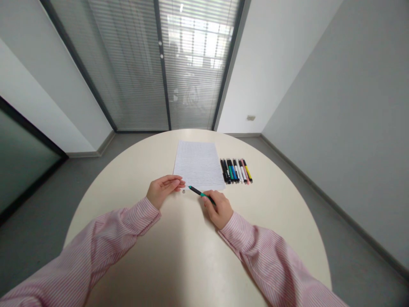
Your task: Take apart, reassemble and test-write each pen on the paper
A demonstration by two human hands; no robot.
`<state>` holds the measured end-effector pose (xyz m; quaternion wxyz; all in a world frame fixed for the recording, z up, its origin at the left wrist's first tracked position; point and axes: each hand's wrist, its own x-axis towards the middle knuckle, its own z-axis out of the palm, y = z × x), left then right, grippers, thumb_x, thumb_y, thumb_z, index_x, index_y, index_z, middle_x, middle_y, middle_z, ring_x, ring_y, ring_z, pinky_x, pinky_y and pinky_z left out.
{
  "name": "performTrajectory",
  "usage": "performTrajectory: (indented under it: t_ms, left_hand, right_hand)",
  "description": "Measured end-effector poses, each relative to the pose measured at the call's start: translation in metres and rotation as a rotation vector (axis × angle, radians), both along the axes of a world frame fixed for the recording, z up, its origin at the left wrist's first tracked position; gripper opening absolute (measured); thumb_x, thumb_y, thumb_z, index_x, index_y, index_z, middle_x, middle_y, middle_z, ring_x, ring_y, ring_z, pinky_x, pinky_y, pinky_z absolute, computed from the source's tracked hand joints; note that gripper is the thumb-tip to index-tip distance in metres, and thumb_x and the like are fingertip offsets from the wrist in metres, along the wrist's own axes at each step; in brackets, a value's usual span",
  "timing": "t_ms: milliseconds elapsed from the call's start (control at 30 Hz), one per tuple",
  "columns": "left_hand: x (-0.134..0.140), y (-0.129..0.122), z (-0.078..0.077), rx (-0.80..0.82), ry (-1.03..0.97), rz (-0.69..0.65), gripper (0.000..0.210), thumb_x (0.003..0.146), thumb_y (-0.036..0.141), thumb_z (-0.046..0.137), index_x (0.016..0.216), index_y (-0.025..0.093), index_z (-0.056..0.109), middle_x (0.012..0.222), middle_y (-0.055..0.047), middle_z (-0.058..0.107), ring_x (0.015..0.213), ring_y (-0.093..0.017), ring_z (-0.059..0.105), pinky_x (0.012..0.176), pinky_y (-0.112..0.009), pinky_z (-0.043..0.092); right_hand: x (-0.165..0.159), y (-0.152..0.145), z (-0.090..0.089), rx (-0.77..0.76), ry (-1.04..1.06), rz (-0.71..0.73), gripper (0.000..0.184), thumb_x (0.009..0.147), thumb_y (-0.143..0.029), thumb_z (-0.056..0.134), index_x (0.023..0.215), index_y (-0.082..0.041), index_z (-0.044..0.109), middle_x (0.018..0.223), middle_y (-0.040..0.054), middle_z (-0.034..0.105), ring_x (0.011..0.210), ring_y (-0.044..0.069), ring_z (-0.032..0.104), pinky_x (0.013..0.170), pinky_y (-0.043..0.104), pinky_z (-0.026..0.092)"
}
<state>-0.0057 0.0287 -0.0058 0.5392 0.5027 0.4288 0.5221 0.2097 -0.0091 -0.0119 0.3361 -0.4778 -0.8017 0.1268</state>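
Observation:
My right hand (219,209) is closed round a black pen with green parts (196,191), which points up and to the left, its tip just off the near edge of a lined sheet of paper (198,164). Facing that tip, my left hand (164,189) has its thumb and fingers drawn together near the sheet's lower left corner. Whatever may be between those fingertips is too small to make out. Just by them on the table lies a tiny dark object (183,191).
Right of the paper, several pens and markers (235,171) lie side by side in a row, mostly black, with green, blue, white, pink and yellow ones. Everything rests on a round cream table (143,251). Beyond its far edge stands a glass partition with blinds (137,85).

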Motion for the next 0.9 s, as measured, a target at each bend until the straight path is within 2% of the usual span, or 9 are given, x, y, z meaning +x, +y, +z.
performTrajectory:
  t_ms: [367,633,900]
  left_hand:
    - [-0.0006,0.0014,-0.002,0.057,0.065,0.06,0.035,0.067,0.039,0.071,0.088,0.011,0.068,0.079,-0.01,0.071,0.072,-0.019,0.068,0.069,-0.03,0.057]
    - [0.0019,-0.002,0.0021,0.119,0.15,0.037,0.031,0.067,0.038,0.071,0.084,0.012,0.07,0.077,-0.008,0.071,0.072,-0.019,0.067,0.071,-0.029,0.056]
    - [-0.0006,-0.0011,0.001,0.044,0.106,0.101,0.035,0.067,0.04,0.071,0.088,0.012,0.069,0.08,-0.008,0.071,0.073,-0.017,0.067,0.075,-0.027,0.055]
  right_hand:
    - [-0.0003,0.0003,0.0016,-0.033,0.01,0.003,0.02,0.089,-0.028,0.038,0.088,-0.018,0.056,0.07,0.0042,0.059,0.068,0.017,0.054,0.067,0.029,0.04]
    - [-0.0011,-0.0003,0.0034,-0.028,0.005,0.009,0.02,0.089,-0.028,0.038,0.087,-0.018,0.056,0.07,0.0038,0.059,0.068,0.017,0.053,0.067,0.029,0.039]
    - [-0.0002,0.001,0.0,-0.017,0.021,0.015,0.02,0.089,-0.027,0.038,0.089,-0.018,0.056,0.07,0.0041,0.059,0.068,0.017,0.053,0.067,0.029,0.039]
